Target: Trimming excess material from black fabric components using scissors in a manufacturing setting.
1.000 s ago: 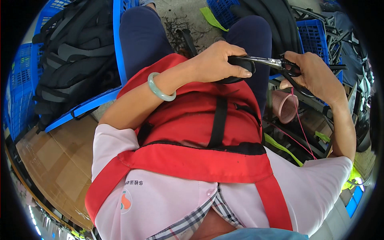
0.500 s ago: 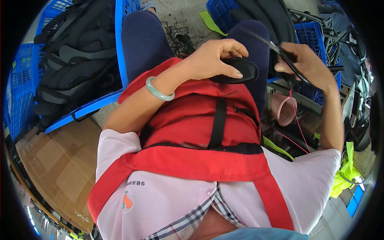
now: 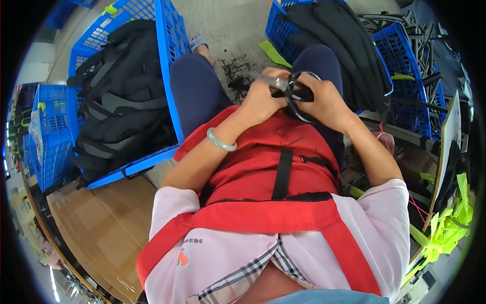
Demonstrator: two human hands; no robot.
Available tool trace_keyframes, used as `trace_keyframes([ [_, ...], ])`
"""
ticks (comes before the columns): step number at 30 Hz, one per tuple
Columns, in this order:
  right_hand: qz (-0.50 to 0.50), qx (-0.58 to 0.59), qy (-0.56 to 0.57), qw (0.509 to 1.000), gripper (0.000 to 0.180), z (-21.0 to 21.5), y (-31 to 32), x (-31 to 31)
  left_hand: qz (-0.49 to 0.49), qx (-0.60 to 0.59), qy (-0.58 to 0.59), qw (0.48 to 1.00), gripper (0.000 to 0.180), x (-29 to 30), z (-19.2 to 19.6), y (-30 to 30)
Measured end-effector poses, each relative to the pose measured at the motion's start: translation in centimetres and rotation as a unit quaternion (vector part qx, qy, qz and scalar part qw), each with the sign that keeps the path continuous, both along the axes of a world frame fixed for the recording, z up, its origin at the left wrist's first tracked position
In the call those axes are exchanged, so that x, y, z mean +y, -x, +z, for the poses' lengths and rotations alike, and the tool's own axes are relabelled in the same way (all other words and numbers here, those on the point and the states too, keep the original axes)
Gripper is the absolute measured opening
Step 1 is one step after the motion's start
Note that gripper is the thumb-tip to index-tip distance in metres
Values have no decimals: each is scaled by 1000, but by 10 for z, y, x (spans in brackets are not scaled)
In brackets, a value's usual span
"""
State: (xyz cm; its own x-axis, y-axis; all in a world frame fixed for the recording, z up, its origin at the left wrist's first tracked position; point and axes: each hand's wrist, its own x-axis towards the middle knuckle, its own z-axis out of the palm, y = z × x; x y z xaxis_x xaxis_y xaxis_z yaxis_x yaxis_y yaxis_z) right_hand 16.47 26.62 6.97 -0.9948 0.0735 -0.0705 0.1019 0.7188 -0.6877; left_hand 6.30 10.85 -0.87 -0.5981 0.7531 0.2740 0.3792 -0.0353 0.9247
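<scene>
Over my lap, both hands are close together. My left hand [image 3: 260, 104], wearing a pale green bangle [image 3: 221, 140], is closed on a small black padded piece [image 3: 277, 94], mostly hidden by the fingers. My right hand [image 3: 324, 104] grips a pair of scissors [image 3: 290, 93] with black handles. The blades point left across the top of my left hand and blur with motion, so I cannot tell whether they touch the piece. Below the hands lies the red apron [image 3: 253, 167] that covers my lap.
At the left a blue crate [image 3: 169, 76] holds a heap of black padded straps [image 3: 126, 101]. A cardboard box [image 3: 101, 202] stands below it. Another blue crate [image 3: 276, 30] with long black pieces [image 3: 339, 45] is at the far right. Black scraps [image 3: 235, 71] litter the floor between my knees.
My right hand has swung left with the scissors to meet my left hand. The left hand has turned its fingers further round the black piece. The view has shifted slightly.
</scene>
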Motion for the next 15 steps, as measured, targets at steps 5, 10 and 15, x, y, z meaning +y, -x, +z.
trace_keyframes([
  [5,-210,151,137,956,24,0,-2,36,67,-242,-59,966,15,-24,7,17],
  [10,-298,157,410,848,21,18,0,-23,-120,-435,-39,892,19,-24,11,3],
  [15,-220,82,477,847,26,-8,15,-57,-74,-522,-207,824,18,-25,31,24],
])
